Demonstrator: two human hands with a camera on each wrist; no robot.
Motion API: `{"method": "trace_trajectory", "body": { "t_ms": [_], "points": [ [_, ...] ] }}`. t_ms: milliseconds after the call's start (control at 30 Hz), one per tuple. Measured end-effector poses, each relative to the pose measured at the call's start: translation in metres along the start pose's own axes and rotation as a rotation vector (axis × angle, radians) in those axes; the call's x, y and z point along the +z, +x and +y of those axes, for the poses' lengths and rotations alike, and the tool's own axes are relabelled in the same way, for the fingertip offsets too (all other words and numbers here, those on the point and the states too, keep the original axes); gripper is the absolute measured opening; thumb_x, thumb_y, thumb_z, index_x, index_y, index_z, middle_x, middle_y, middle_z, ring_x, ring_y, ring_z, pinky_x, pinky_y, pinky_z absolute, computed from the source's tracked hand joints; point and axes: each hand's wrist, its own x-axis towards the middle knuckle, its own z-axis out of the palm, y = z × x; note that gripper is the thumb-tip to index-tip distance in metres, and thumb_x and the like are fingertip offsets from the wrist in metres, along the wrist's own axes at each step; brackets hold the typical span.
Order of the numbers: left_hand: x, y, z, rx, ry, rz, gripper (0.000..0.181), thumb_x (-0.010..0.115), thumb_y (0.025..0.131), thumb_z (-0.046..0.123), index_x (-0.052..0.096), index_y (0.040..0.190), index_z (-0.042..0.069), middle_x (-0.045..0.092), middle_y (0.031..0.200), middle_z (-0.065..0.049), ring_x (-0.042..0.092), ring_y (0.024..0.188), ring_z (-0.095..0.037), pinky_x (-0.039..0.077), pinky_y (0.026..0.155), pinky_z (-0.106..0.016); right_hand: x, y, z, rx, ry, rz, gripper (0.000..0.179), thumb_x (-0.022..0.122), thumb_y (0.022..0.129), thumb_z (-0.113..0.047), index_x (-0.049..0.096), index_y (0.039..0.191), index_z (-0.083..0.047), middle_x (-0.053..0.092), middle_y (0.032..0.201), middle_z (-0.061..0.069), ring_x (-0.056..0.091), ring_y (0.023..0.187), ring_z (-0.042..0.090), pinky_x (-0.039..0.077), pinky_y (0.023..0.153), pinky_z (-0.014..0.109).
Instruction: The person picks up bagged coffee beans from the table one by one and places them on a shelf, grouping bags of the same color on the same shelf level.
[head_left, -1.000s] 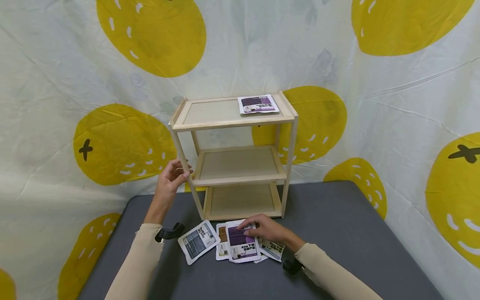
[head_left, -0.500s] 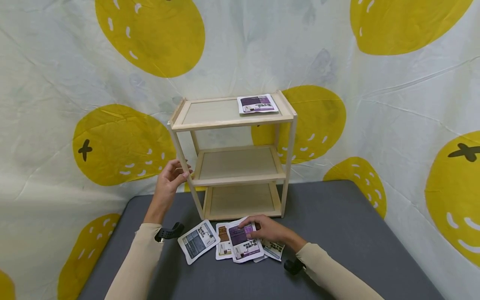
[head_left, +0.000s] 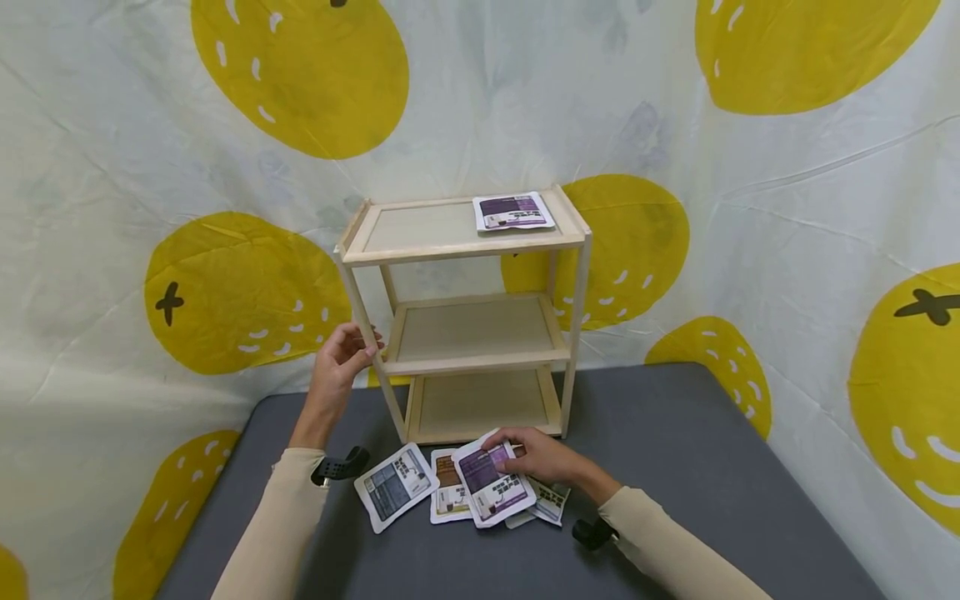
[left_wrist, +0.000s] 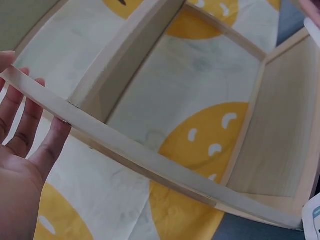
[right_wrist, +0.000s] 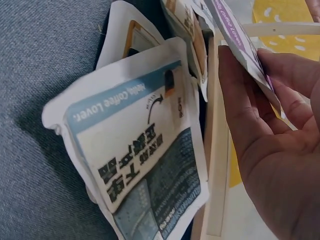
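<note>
My left hand [head_left: 339, 362] holds the front left post [left_wrist: 125, 145] of a small three-tier wooden shelf [head_left: 480, 329], its thumb in front and fingers reaching behind. Over the table, my right hand [head_left: 540, 457] pinches a white coffee packet with a purple label [right_wrist: 240, 37] between thumb and fingers. That packet is tilted and raised above others. Beneath it are a brown-labelled packet [head_left: 450, 492] and, to the right, a packet with a blue band [right_wrist: 140, 140], partly covered. Apart on the left lies a grey-blue packet [head_left: 396, 487].
Another purple packet [head_left: 513, 212] lies at the right of the shelf's top tier. The shelf stands on a dark grey table [head_left: 660, 467], behind the packets. A pale curtain [head_left: 480, 108] with large yellow fruit prints hangs behind and at both sides.
My right hand has lifted the purple packet off the pile and shifted it slightly right, turning it. The left hand stays on the shelf post.
</note>
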Motion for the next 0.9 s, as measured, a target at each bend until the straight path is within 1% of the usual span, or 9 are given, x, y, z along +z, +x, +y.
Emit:
{"method": "trace_trajectory", "body": {
  "t_ms": [100,200,333,400,500,567,667,767,900],
  "points": [
    [0.0,-0.001,-0.001,-0.003,0.007,0.005,0.042,0.064,0.098,0.002,0.045,0.131,-0.015,0.064,0.113,-0.013,0.064,0.106,-0.037,0.057,0.084,-0.028,-0.002,-0.003,-0.003,0.012,0.009,0.008,0.034,0.065,0.097,-0.004,0.062,0.131,-0.003,0.063,0.122,0.017,0.066,0.094,0.02,0.057,0.073,0.029],
    [0.0,-0.001,-0.001,-0.003,0.019,0.006,0.041,0.064,0.098,0.003,0.046,0.13,-0.014,0.063,0.114,-0.016,0.065,0.106,-0.036,0.057,0.085,-0.028,-0.003,-0.005,-0.007,0.013,0.015,0.016,0.033,0.065,0.097,-0.004,0.062,0.13,-0.003,0.063,0.122,0.018,0.066,0.094,0.02,0.057,0.073,0.029],
    [-0.001,-0.001,-0.001,0.004,0.021,0.005,0.036,0.064,0.098,0.003,0.049,0.128,-0.011,0.062,0.114,-0.018,0.066,0.106,-0.034,0.057,0.085,-0.029,-0.006,-0.007,-0.011,-0.016,0.012,0.016,0.034,0.066,0.097,-0.004,0.062,0.131,-0.001,0.063,0.12,0.019,0.066,0.093,0.018,0.057,0.073,0.028],
    [-0.001,-0.001,-0.001,0.005,0.019,0.005,0.037,0.064,0.098,0.002,0.049,0.129,-0.011,0.063,0.113,-0.016,0.065,0.107,-0.035,0.057,0.085,-0.029,-0.008,-0.007,-0.011,-0.032,0.011,0.015,0.035,0.066,0.097,-0.004,0.062,0.131,-0.001,0.064,0.119,0.02,0.066,0.091,0.016,0.057,0.072,0.027],
    [-0.001,-0.002,-0.001,0.0,0.019,0.008,0.04,0.064,0.098,0.002,0.047,0.13,-0.014,0.066,0.11,-0.007,0.064,0.106,-0.036,0.057,0.085,-0.028,-0.009,-0.008,-0.012,-0.049,0.021,0.018,0.036,0.067,0.096,-0.004,0.062,0.131,0.0,0.064,0.119,0.021,0.066,0.091,0.016,0.058,0.072,0.028],
    [-0.002,-0.002,-0.001,-0.005,0.026,0.012,0.04,0.064,0.098,0.002,0.047,0.131,-0.014,0.066,0.108,-0.003,0.063,0.106,-0.036,0.057,0.084,-0.028,-0.01,-0.008,-0.014,-0.05,0.036,0.017,0.036,0.067,0.096,-0.004,0.061,0.132,0.0,0.064,0.121,0.022,0.067,0.092,0.017,0.058,0.073,0.028],
    [-0.002,-0.001,-0.001,-0.008,0.031,0.018,0.04,0.064,0.098,0.002,0.048,0.131,-0.014,0.066,0.108,-0.002,0.062,0.105,-0.037,0.057,0.084,-0.028,-0.012,-0.01,-0.017,-0.044,0.079,0.01,0.037,0.066,0.097,-0.003,0.059,0.133,0.002,0.062,0.122,0.023,0.068,0.095,0.02,0.059,0.074,0.03],
    [-0.003,-0.001,-0.001,-0.009,0.031,0.021,0.04,0.064,0.097,0.001,0.048,0.131,-0.013,0.066,0.108,-0.004,0.063,0.105,-0.038,0.058,0.084,-0.028,-0.014,-0.012,-0.021,-0.038,0.123,0.004,0.038,0.065,0.097,-0.002,0.058,0.134,0.003,0.062,0.121,0.024,0.069,0.095,0.024,0.061,0.074,0.033],
    [-0.003,0.0,-0.001,-0.01,0.034,0.021,0.038,0.064,0.098,0.002,0.05,0.13,-0.011,0.065,0.109,-0.005,0.063,0.105,-0.037,0.058,0.085,-0.029,-0.016,-0.012,-0.025,-0.038,0.151,0.003,0.038,0.065,0.097,-0.001,0.057,0.134,0.003,0.062,0.121,0.025,0.071,0.095,0.025,0.061,0.073,0.036]
  ]
}}
